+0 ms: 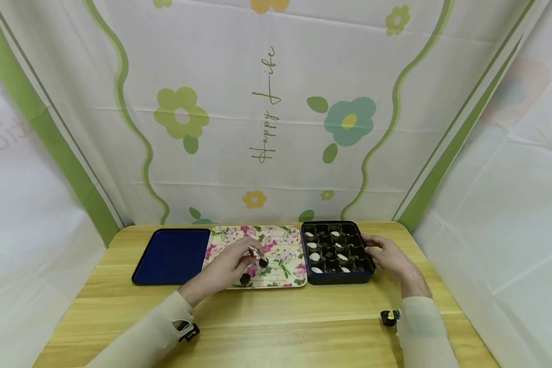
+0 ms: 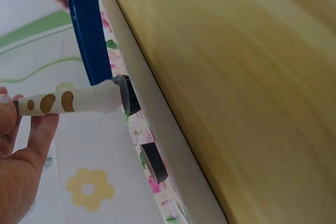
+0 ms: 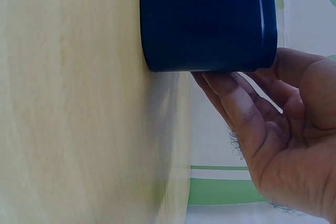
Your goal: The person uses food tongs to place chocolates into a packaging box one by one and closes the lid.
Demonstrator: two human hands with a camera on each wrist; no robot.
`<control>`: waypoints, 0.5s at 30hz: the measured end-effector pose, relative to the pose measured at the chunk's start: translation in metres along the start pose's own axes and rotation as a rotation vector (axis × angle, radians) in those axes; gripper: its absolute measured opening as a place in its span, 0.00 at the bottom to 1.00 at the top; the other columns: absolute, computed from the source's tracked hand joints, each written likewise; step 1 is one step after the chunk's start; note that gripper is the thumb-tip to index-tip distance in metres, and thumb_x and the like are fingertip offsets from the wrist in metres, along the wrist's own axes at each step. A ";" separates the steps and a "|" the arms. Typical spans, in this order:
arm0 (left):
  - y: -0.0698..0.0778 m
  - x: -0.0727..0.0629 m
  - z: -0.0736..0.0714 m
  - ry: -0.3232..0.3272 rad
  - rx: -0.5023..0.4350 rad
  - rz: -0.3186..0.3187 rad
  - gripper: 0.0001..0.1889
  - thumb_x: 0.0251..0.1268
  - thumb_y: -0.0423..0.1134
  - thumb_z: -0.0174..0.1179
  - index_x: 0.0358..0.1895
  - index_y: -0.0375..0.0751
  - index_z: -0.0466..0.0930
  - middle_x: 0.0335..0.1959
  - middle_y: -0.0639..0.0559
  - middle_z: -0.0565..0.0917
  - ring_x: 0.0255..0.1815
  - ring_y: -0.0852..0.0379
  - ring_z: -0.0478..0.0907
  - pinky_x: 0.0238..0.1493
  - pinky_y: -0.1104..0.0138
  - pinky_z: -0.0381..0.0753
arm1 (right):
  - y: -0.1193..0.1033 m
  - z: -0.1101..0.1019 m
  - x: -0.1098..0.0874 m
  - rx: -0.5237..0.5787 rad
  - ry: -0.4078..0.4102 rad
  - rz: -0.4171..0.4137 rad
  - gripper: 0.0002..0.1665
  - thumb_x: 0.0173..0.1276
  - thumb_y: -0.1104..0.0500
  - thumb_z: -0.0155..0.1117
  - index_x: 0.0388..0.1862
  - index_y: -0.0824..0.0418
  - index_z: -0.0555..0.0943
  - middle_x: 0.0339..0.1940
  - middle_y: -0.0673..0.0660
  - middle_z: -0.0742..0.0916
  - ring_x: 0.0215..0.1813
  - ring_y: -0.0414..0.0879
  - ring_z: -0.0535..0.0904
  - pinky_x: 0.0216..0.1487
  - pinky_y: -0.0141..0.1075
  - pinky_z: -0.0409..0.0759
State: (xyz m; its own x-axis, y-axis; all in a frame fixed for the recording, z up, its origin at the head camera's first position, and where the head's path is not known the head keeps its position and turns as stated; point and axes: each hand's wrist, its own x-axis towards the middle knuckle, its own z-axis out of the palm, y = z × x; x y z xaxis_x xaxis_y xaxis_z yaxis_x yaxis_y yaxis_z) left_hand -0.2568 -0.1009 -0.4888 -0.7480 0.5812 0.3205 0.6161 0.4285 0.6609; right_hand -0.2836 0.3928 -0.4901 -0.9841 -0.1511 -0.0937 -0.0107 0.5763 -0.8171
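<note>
My left hand [image 1: 234, 260] pinches a slim white stick [image 2: 79, 99] with brown-gold spots by one end. Its flared greyish end sits right at a dark cup-shaped piece [image 2: 135, 97] on the floral board [image 1: 257, 235]. Another dark cup-shaped piece [image 2: 153, 162] lies on the board close by. My right hand [image 1: 388, 255] touches the right side of a dark blue box [image 1: 340, 278], fingertips along its wall and thumb near the rim. Dark compartments fill the box, several holding pieces with white tops.
A flat blue lid or tray [image 1: 175, 255] lies left of the floral board. Near my right sleeve, a small black object [image 1: 388, 318] with a yellow mark rests on the wooden table [image 1: 276, 332]. A printed curtain [image 1: 276, 179] stands behind the table; white sheets hang at both sides.
</note>
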 end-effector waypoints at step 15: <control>0.003 0.023 0.007 -0.050 -0.033 -0.046 0.19 0.91 0.17 0.50 0.65 0.43 0.82 0.60 0.39 0.88 0.40 0.43 0.86 0.35 0.69 0.83 | 0.000 0.000 -0.001 -0.012 -0.002 -0.005 0.33 0.96 0.65 0.55 0.92 0.73 0.66 0.86 0.87 0.72 0.21 0.36 0.65 0.27 0.33 0.75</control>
State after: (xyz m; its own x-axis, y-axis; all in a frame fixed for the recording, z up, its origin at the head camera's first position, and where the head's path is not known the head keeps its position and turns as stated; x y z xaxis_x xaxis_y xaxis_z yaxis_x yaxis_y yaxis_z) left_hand -0.2704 -0.0807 -0.4840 -0.7619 0.5951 0.2556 0.5720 0.4331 0.6965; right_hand -0.2830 0.3929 -0.4900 -0.9836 -0.1555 -0.0910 -0.0176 0.5855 -0.8104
